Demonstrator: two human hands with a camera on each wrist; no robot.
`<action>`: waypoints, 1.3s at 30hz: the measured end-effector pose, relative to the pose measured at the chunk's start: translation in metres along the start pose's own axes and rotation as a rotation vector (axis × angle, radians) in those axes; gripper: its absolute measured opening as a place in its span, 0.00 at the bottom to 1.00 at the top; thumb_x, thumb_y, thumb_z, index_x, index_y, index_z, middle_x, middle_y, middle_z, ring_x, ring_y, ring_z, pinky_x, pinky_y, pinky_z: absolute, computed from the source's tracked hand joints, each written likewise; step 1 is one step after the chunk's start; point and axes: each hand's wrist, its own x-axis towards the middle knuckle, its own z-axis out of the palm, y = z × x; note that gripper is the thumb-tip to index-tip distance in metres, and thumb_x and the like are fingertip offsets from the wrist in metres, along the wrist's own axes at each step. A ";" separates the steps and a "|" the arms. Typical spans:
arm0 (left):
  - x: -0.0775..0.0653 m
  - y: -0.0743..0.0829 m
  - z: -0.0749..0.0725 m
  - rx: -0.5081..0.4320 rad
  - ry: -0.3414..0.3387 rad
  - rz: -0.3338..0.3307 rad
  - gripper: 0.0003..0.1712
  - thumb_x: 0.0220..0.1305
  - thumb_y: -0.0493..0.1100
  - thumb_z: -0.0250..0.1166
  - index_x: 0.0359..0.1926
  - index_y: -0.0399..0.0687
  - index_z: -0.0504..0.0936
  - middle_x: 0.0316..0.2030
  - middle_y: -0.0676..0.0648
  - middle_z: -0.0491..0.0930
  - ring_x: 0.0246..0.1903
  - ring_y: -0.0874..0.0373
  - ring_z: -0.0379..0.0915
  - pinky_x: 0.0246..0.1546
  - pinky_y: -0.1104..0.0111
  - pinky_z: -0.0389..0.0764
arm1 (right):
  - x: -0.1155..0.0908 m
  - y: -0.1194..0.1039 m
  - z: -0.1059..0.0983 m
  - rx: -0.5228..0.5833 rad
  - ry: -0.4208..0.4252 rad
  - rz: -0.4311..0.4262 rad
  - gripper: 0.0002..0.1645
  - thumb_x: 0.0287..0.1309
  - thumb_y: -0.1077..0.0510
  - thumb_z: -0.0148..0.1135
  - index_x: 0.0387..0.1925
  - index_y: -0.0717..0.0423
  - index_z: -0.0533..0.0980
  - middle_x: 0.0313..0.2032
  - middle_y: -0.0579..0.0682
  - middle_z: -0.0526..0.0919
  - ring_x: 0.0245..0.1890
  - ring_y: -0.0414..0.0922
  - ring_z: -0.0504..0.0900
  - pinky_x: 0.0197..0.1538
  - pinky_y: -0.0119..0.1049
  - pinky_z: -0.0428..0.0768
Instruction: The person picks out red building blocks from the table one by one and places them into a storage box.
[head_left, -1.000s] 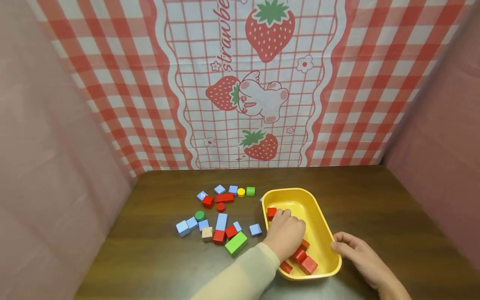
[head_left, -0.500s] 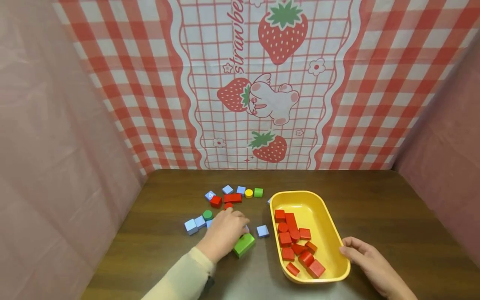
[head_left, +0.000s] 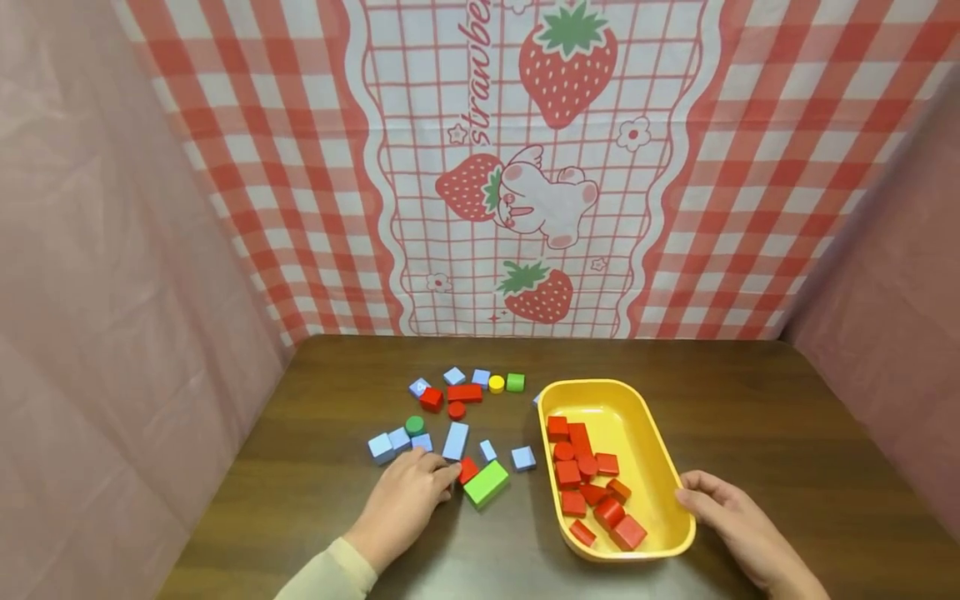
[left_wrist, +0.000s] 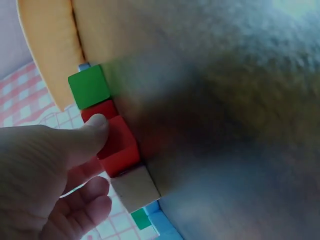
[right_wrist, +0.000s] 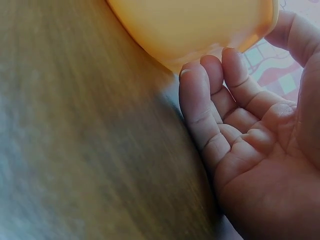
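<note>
My left hand (head_left: 405, 500) is low over the near side of the loose blocks. In the left wrist view its thumb lies on a red cube (left_wrist: 120, 142), with the index finger behind it, pinching it. This cube stands between a plain wooden block (left_wrist: 134, 188) and another red block (head_left: 468, 470); a green block (head_left: 486, 483) lies just beyond. In the head view the left hand hides the cube and the wooden block. My right hand (head_left: 738, 521) grips the right rim of a yellow tray (head_left: 660, 450), thumb on the rim, fingers against its outside. Several red blocks (head_left: 567, 474) lie in the tray.
Left of the tray lie blue blocks (head_left: 455, 441), a green disc (head_left: 415, 426), a yellow disc (head_left: 497, 384), a green piece (head_left: 515, 382) and a long red block (head_left: 464, 392). Behind the brown table (head_left: 337, 358) hangs a checked strawberry cloth (head_left: 495, 100).
My left hand has come out of the tray and moved left to the loose blocks, where it now pinches a red cube. The right hand keeps its grip on the tray.
</note>
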 end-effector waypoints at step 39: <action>0.119 0.117 0.007 -0.023 -0.063 0.091 0.06 0.63 0.48 0.69 0.41 0.62 0.88 0.39 0.59 0.81 0.35 0.62 0.65 0.34 0.71 0.69 | 0.001 0.005 -0.001 -0.053 0.067 -0.003 0.15 0.70 0.59 0.54 0.46 0.70 0.72 0.38 0.61 0.81 0.43 0.48 0.77 0.48 0.29 0.72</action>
